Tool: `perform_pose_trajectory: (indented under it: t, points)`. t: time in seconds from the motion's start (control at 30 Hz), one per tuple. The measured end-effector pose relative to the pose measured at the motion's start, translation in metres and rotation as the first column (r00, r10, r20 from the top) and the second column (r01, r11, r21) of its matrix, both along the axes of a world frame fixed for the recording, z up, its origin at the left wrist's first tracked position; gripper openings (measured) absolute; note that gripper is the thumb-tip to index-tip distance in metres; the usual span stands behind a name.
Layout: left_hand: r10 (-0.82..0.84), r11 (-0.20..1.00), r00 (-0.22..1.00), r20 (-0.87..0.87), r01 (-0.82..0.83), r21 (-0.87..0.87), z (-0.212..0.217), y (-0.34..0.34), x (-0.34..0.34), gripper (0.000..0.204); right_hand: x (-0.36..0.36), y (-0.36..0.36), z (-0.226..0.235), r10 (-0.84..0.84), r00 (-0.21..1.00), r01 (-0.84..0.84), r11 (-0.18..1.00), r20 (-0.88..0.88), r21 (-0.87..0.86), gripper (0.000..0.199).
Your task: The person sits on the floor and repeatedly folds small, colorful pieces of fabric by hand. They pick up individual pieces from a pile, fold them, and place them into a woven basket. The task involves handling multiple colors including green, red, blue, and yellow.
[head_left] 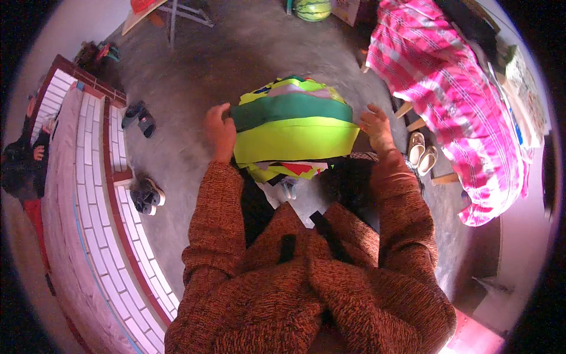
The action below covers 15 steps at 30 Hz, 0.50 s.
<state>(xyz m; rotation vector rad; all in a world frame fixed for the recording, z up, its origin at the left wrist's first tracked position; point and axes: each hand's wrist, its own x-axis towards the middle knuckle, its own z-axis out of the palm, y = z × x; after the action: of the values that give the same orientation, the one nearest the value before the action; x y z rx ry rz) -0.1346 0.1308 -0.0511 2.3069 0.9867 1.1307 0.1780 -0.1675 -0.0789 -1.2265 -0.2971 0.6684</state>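
A piece of cloth with a dark green band and a wide neon-yellow band lies stretched sideways in front of me. My left hand pinches its left edge, fingers curled. At the opposite end, my right hand has its fingers closed on the right edge near the yellow corner. Beneath and behind the cloth is a heap of fabric scraps in yellow, grey, green and other colours. More scraps, one of them red, stick out on the near side. What supports the heap is hidden.
A pink checked cloth covers a piece of furniture with wooden legs at right, light shoes beside it. Dark slippers and dark shoes lie by the white-tiled ledge at left. A watermelon sits at the far side.
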Motion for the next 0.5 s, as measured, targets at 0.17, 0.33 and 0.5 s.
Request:
perform_pose_trajectory:
  t: [0.17,0.33,0.5]
  points:
    - [-0.168,0.966,0.977,-0.128,0.189,0.175,0.088,-0.068,0.049,0.031,0.015,-0.106,0.040,0.216,0.966,-0.215,0.976,0.141,-0.021,0.037]
    - [-0.175,0.899,0.913,-0.368,0.300,0.319,0.071,-0.112,0.089,0.043,0.013,-0.202,0.053,-0.160,0.987,0.162,0.963,0.024,-0.214,0.034]
    - [-0.046,0.902,0.824,-0.564,0.278,0.332,0.036,-0.130,0.100,0.057,-0.016,-0.279,-0.006,-0.331,0.944,0.304,0.868,-0.001,-0.392,0.029]
